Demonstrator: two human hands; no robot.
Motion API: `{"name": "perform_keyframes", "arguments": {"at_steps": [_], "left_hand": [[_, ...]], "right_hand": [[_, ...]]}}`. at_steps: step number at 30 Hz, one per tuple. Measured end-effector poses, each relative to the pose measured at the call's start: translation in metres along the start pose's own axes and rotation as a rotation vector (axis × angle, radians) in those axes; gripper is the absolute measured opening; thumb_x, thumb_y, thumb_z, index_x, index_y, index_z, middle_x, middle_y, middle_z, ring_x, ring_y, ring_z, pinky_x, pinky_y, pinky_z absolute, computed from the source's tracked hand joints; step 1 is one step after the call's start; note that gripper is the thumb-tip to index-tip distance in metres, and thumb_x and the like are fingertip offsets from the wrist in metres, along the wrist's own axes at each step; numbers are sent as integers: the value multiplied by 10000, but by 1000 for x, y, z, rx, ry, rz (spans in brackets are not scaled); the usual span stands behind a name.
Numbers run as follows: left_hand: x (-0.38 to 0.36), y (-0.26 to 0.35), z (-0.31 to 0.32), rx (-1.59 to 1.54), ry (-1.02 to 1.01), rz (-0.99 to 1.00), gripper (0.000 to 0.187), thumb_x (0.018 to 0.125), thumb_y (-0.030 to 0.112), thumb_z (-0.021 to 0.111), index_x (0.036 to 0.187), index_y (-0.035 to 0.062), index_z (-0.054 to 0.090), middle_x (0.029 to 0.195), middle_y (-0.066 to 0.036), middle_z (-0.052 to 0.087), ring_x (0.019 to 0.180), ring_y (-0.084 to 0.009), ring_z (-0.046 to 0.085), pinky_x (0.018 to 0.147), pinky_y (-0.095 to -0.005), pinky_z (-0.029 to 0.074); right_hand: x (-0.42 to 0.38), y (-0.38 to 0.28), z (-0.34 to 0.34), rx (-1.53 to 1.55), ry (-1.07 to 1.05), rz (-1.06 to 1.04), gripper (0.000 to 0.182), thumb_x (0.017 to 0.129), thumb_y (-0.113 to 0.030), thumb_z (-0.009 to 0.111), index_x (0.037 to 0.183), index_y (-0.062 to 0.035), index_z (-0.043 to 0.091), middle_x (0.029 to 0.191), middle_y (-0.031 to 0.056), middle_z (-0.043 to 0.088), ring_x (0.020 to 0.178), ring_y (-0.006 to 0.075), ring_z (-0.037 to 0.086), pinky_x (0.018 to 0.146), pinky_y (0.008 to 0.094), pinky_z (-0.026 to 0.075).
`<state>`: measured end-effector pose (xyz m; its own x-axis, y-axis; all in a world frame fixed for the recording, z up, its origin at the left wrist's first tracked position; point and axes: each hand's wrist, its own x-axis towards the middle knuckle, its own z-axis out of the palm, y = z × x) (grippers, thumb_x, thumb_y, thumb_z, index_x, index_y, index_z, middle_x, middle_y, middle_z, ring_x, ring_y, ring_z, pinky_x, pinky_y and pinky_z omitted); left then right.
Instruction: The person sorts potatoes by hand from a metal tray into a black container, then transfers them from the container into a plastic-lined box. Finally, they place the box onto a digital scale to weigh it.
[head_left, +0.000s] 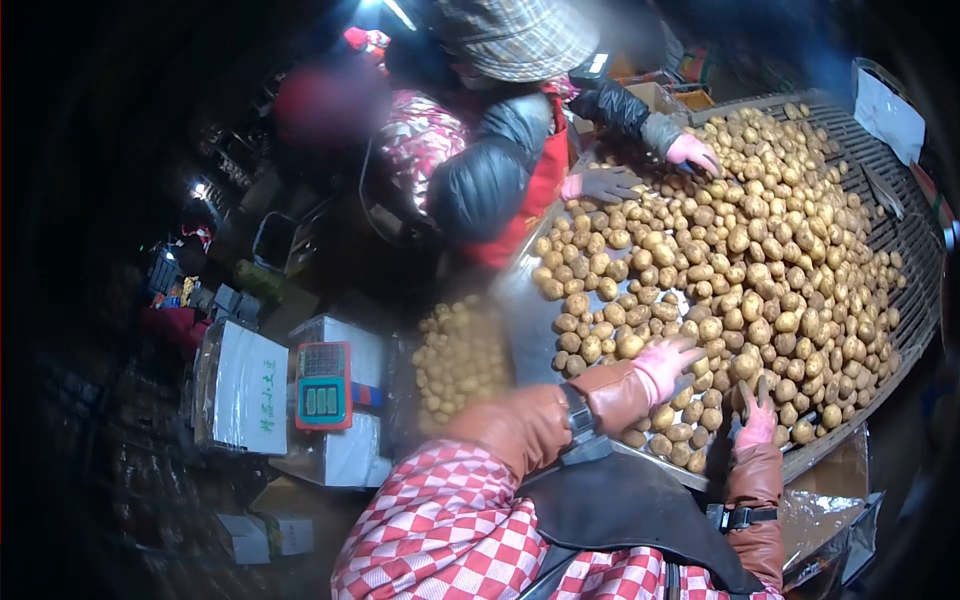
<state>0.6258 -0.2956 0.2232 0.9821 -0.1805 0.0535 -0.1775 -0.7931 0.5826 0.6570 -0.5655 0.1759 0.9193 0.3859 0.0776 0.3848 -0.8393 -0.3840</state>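
Note:
A large heap of potatoes (760, 250) covers a slatted table (905, 250). My left hand (667, 368), in a pink glove with grey fingertips, lies over the potatoes at the near side, its fingers spread, holding nothing that shows. To its right, my right hand (757, 415), gloved the same way, rests at the near edge of the heap with its fingers apart, touching potatoes. Both forearms wear brown sleeves with black straps at the wrists.
Across the heap a co-worker in a checked hat (520, 40) has two gloved hands on the potatoes. More potatoes (460, 360) lie lower at the left, beside white boxes (240, 390) and a red-and-teal scale (323, 386). Another person stands at the upper left.

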Motion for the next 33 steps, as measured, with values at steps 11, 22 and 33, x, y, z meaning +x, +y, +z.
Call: {"name": "perform_keyframes", "arguments": {"at_steps": [11, 22, 33], "left_hand": [[23, 29, 33, 142, -127, 157, 455, 860, 249, 593, 1299, 129, 568, 1327, -205, 517, 1287, -364, 447, 1100, -493, 328], [107, 3, 56, 462, -77, 418, 564, 757, 398, 720, 1292, 281, 587, 1338, -113, 496, 1320, -320, 419, 1055, -678, 267], [98, -55, 41, 282, 176, -75, 554, 871, 283, 646, 1394, 162, 510, 1416, -207, 465, 1338, -396, 392, 1088, -545, 312]], "right_hand": [[-86, 53, -14, 1352, 446, 522, 339, 902, -82, 619, 1237, -32, 631, 1227, 127, 631, 1161, 243, 584, 1031, 340, 439], [-98, 39, -28, 1311, 489, 696, 330, 914, -71, 627, 1242, -38, 630, 1187, 124, 657, 1109, 206, 623, 994, 318, 467], [-69, 30, -43, 684, 144, 772, 352, 899, -139, 668, 1236, -48, 625, 1115, 145, 681, 1007, 221, 660, 909, 305, 502]]}}
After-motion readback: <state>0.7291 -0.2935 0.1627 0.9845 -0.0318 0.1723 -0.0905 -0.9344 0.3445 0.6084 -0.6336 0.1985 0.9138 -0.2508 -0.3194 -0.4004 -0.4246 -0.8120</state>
